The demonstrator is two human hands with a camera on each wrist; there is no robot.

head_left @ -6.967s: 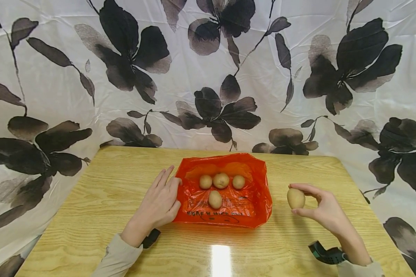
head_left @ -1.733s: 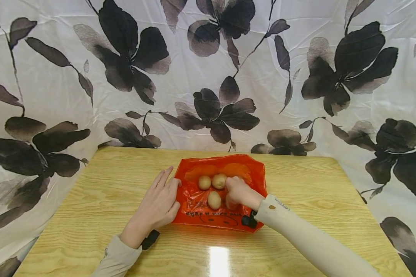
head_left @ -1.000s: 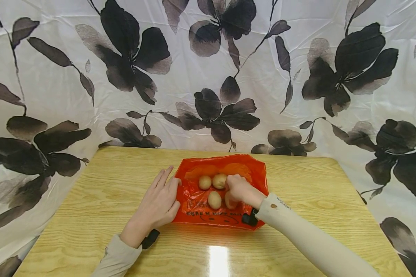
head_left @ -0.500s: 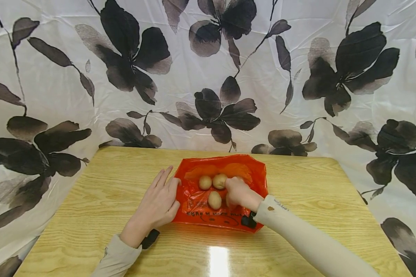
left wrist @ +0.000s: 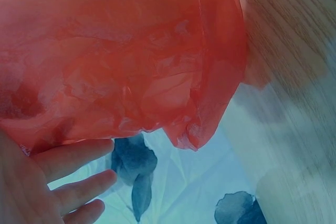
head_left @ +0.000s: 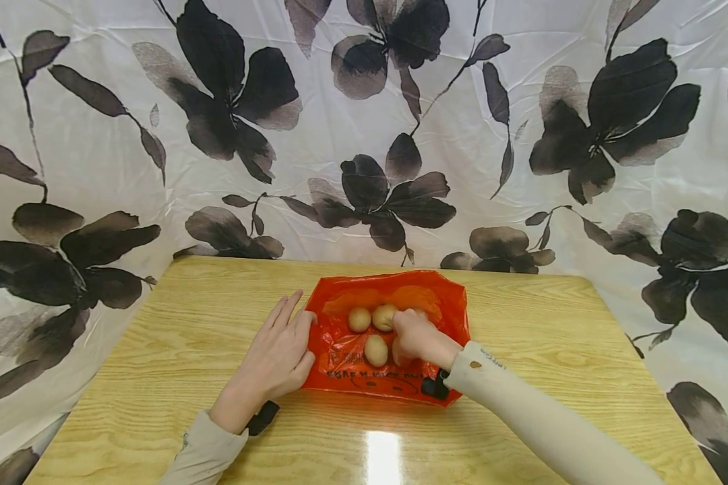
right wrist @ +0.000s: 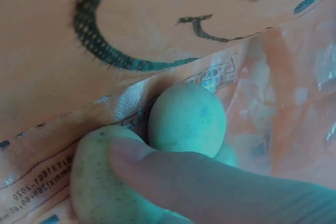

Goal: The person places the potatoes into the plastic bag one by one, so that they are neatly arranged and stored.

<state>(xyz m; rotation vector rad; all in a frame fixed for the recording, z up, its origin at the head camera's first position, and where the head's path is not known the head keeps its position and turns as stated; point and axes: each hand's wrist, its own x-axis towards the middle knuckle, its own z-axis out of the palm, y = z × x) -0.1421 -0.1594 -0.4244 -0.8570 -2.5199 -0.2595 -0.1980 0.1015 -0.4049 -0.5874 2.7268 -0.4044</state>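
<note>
A red plastic bag (head_left: 334, 296) lies in the middle of the table with its mouth spread, and several potatoes rest inside. My left hand (head_left: 279, 353) grips the bag's left edge, its index finger bent over the rim and the other fingers stretched out. In the bag's right half, my right hand (head_left: 421, 337) holds a potato (right wrist: 100, 182), with the thumb pressed on it in the right wrist view. Beside it sits the front potato (head_left: 375, 351). Behind are a left potato (head_left: 358, 320) and a middle potato (head_left: 384, 317); another behind my right hand is mostly hidden.
The light wooden table (head_left: 158, 377) extends on both sides of the bag. A white cloth with dark flowers (head_left: 364, 182) hangs behind its far edge. Each wrist wears a black device, such as the left wrist device (head_left: 263, 417).
Since the oldest frame, my right hand has moved left from beside the bag into it with the potato. Over the last second it has shifted only slightly. My left hand has stayed put.
</note>
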